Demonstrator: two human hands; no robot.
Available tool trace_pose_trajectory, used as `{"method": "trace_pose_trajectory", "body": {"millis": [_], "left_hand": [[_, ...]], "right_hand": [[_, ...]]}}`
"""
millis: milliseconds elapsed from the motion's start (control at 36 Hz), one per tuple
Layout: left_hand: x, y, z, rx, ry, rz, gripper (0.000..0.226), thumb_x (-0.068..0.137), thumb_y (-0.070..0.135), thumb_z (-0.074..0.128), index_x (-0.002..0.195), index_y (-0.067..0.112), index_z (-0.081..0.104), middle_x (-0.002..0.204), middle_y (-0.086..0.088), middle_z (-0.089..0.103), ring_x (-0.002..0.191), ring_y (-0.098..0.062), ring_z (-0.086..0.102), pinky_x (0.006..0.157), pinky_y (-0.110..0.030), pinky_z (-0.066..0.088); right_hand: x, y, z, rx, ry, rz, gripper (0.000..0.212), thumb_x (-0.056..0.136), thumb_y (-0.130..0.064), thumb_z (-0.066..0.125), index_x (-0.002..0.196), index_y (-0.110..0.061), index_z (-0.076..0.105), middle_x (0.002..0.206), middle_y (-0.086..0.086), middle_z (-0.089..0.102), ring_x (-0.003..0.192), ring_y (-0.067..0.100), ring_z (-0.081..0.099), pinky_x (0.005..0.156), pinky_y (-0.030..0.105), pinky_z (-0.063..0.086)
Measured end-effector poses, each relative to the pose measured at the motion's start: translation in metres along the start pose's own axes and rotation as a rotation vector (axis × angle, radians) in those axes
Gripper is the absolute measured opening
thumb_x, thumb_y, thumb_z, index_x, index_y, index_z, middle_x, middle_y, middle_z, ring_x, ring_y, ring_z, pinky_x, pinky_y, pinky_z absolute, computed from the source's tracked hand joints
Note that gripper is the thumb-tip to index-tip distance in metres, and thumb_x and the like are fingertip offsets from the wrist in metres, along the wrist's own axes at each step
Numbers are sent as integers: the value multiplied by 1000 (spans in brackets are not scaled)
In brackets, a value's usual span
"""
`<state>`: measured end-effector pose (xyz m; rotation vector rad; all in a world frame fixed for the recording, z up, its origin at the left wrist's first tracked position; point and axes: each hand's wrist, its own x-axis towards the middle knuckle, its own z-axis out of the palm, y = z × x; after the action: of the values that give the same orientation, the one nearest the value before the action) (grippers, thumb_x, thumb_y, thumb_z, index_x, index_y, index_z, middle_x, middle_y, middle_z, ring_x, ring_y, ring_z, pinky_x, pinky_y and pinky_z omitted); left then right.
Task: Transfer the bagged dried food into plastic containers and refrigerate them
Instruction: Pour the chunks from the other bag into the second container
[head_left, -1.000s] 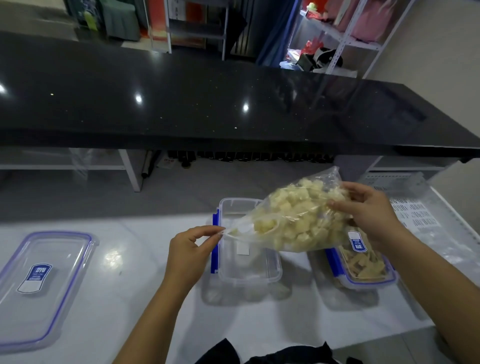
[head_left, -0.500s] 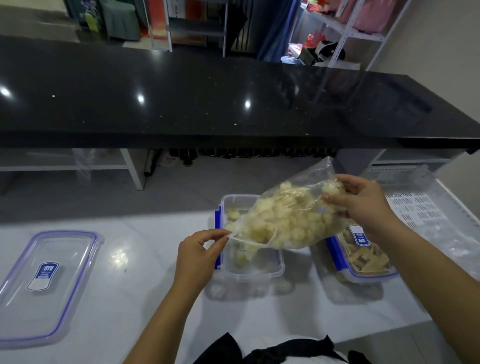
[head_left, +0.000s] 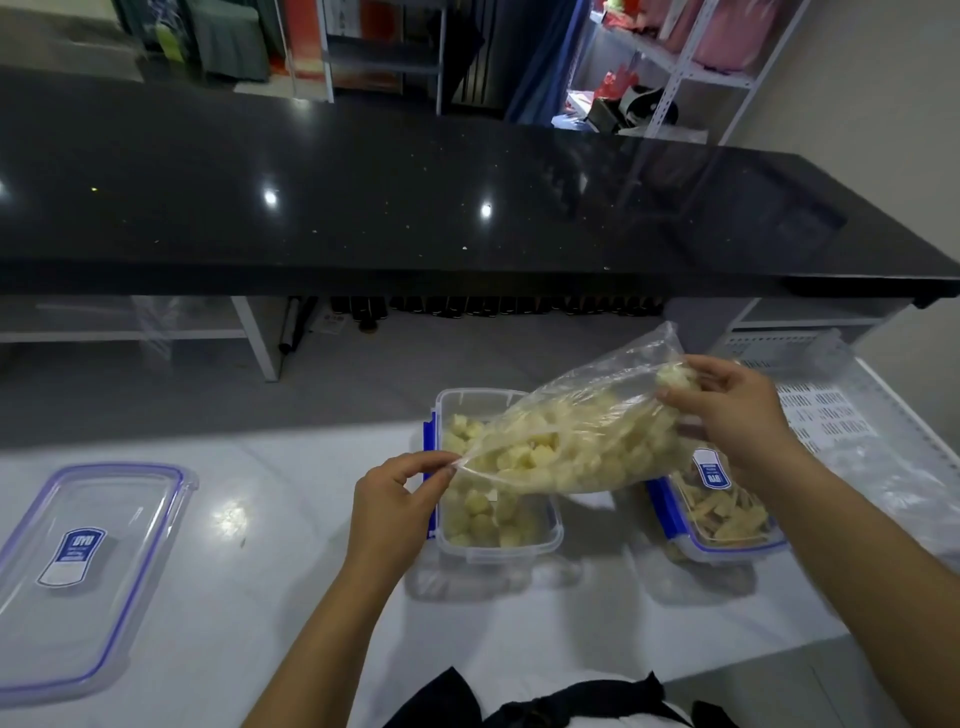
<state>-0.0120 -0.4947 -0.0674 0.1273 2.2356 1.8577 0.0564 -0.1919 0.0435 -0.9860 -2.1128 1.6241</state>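
Over open container: bag tilted, L hand fingers pinch mouth, R hand grips bottom.

Two containers, one bag, one loose lid, two hands.

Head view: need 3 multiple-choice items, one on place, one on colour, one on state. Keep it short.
1. Where does the loose lid lie?
A. left end of the white counter
B. on the black bar top
C. on the open container

2. What colour are the clips on the open container?
A. red
B. blue
C. green

3. What state is the bag in?
A. sealed, lying flat
B. empty, crumpled
C. tipped, pale chunks spilling out

Answers:
1 A: it sits alone, far left.
2 B: a blue clip shows on its left wall.
3 C: left hand pinches the mouth, right hand lifts the far end over the container.
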Motion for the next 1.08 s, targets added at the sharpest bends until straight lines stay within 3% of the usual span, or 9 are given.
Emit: {"method": "trace_pose_trajectory", "body": {"millis": [167, 361, 639, 722, 806, 917, 972, 1083], "left_hand": [[0, 5, -1, -1, -12, 12, 11, 89, 23, 71, 92, 34, 74, 99, 19, 68, 92, -3, 65, 62, -9, 53], [1, 1, 0, 8, -7, 7, 12, 89, 25, 70, 99, 27, 76, 105, 12, 70, 98, -6, 64, 61, -8, 53], [0, -6, 1, 51, -10, 4, 18, 89, 27, 71, 104, 22, 78, 113, 5, 71, 107, -17, 64, 71, -16, 58], [0, -5, 1, 34, -5, -8, 17, 88, 27, 71, 103, 23, 77, 113, 5, 71, 106, -16, 64, 74, -24, 61], [-2, -4, 0, 22, 3, -1, 11, 89, 24, 70, 98, 29, 76, 108, 10, 70, 100, -8, 64, 72, -20, 59], [-2, -3, 0, 19, 13, -15, 15, 89, 26, 71, 102, 24, 78, 111, 7, 71, 103, -14, 65, 77, -27, 61], [-2, -3, 0, 32, 19, -13, 16, 89, 26, 71, 103, 23, 78, 112, 7, 71, 101, -12, 64, 74, -21, 58], [-1, -4, 1, 27, 9, -14, 17, 89, 25, 71, 104, 22, 78, 111, 5, 71, 102, -14, 65, 79, -31, 62]], "right_hand": [[-3, 1, -1, -1, -22, 10, 55, 76, -1, 79, 126, -13, 60, 112, 7, 68, 97, 27, 70, 80, 44, 59], [-4, -6, -5, -4, -22, -2, 48, 77, 0, 79, 119, -15, 63, 108, 5, 68, 96, 26, 70, 81, 46, 59], [-9, -18, 1, -70, -66, -67, 47, 77, 5, 77, 117, -16, 63, 98, -1, 68, 89, 20, 68, 83, 42, 58], [-6, -18, 1, -54, -51, -72, 49, 75, 6, 78, 117, -15, 65, 101, 4, 70, 93, 24, 69, 84, 43, 58], [-4, -18, 3, -103, -67, -79, 53, 73, 5, 80, 121, -13, 65, 105, 8, 71, 94, 25, 70, 86, 46, 58], [-2, -20, 2, -70, -42, -93, 50, 72, 3, 81, 116, -19, 67, 102, 4, 71, 94, 24, 70, 87, 46, 57], [-3, -22, 4, -118, -65, -115, 48, 72, 2, 81, 112, -21, 68, 103, 6, 72, 94, 25, 71, 85, 45, 58], [-2, -24, 6, -81, -68, -128, 44, 73, 3, 79, 106, -25, 69, 98, 3, 73, 90, 24, 73, 78, 38, 59]]}}
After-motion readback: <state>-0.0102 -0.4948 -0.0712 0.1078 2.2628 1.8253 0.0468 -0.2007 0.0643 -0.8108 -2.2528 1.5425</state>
